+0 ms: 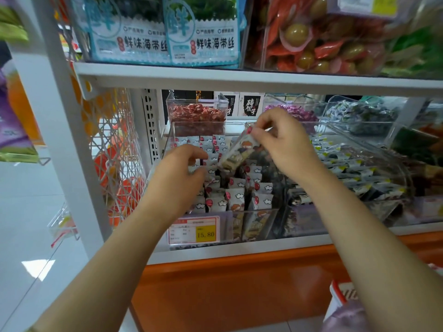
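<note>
Two hands reach into a shop shelf. The right hand (285, 144), just above the middle of the frame, pinches one small snack packet (237, 152) by its top end, between thumb and fingers. The packet hangs tilted, its low end pointing down and left, just over the clear bin (230, 226) in the middle of the frame.

The left hand (182, 171) is a little lower and to the left. Its fingers curl down onto the packets in the bin (237, 195). I cannot tell if it holds one. The packets stand in rows, white with a red dot and a little cloud, too many to count.

One price tag (194, 230) sticks to the front of the bin, with one yellow patch that reads 15.80.

Behind the bin stands one clear box of red sweets (196, 113). To the right lies one more bin of dark and white packets (347, 164).

At the top of the frame, two big blue and white bags (129, 32) stand side by side on the upper shelf (239, 79). One white wire basket (115, 144) hangs at the left.
</note>
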`<state>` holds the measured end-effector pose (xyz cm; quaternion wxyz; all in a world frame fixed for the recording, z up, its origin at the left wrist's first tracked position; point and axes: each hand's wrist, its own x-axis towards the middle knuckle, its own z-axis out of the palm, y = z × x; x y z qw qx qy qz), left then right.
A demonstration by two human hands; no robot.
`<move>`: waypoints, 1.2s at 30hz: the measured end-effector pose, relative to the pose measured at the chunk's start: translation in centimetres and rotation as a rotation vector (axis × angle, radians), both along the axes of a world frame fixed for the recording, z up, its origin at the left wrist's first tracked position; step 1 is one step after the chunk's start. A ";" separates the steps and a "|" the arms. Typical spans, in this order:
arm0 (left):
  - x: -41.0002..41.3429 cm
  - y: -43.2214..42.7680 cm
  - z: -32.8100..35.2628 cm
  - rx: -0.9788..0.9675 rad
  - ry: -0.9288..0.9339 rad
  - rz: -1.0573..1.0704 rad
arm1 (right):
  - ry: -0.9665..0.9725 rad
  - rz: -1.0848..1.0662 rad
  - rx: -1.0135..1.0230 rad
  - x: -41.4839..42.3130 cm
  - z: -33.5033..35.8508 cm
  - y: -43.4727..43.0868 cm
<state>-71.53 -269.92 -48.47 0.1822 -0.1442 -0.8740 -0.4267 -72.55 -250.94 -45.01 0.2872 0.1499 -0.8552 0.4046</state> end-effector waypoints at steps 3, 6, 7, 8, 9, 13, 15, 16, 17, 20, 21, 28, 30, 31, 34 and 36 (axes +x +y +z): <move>0.2 0.3 0.2 0.083 -0.019 -0.025 | 0.051 -0.007 -0.229 1.5 -0.1 0.5; 0.5 0.5 0.2 0.175 -0.121 -0.084 | -0.072 0.054 -0.490 2.5 -0.7 0.6; 0.6 0.6 0.1 0.199 -0.149 -0.100 | -0.121 0.083 -0.579 2.7 -1.0 0.5; 0.7 0.7 0.1 0.231 -0.173 -0.114 | -0.166 0.111 -0.653 2.9 -1.3 0.4; 0.7 0.7 0.1 0.272 -0.196 -0.125 | -0.204 0.138 -0.712 3.0 -1.6 0.2; 0.6 0.4 0.2 0.493 -0.314 -0.122 | -0.343 0.278 -0.954 3.6 -2.1 0.3; 0.7 0.2 0.3 0.600 -0.352 -0.121 | -0.430 0.324 -1.017 3.8 -2.2 0.5; 0.7 0.2 0.4 0.642 -0.362 -0.121 | -0.471 0.336 -1.024 3.9 -2.2 0.6; 0.7 0.2 0.4 0.679 -0.370 -0.119 | -0.504 0.345 -1.024 4.0 -2.2 0.6; 0.7 0.1 0.4 0.754 -0.393 -0.102 | -0.566 0.398 -1.057 4.1 -2.1 0.8; 0.6 0.0 0.4 0.773 -0.404 -0.096 | -0.584 0.425 -1.077 4.1 -2.1 0.8; 0.5 -0.5 1.1 1.036 -0.606 -0.248 | -0.660 0.504 -1.210 4.0 -2.0 1.1; 0.7 -0.5 1.3 1.082 -0.625 -0.315 | -0.669 0.449 -1.282 3.8 -2.0 1.0; 0.9 -0.4 1.3 1.097 -0.624 -0.340 | -0.675 0.425 -1.317 3.7 -2.1 1.0; 1.1 -0.2 1.5 1.123 -0.611 -0.406 | -0.685 0.407 -1.384 3.5 -2.1 1.1; 1.1 -0.2 1.5 1.114 -0.598 -0.448 | -0.688 0.428 -1.406 3.5 -2.1 1.1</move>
